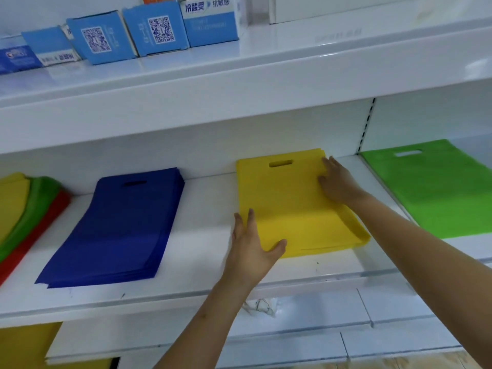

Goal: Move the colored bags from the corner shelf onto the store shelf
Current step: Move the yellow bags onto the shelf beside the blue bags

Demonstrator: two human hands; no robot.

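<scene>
One stack of yellow bags [292, 206] lies flat on the white store shelf [202, 265], in the middle of the frame. The left hand [253, 246] rests at its lower left corner, fingers straight against the side edge and thumb on top. The right hand [338, 182] lies flat on the right side of the stack, fingers straight, gripping nothing. To the left lies one stack of blue bags [117, 225]. At the far left edge sits one mixed pile [24, 209] of yellow, green and red bags. At the right, past the shelf divider, lies one green bag [436, 185]. On the upper shelf, top left of the frame, stand five blue boxes [157, 27].
</scene>
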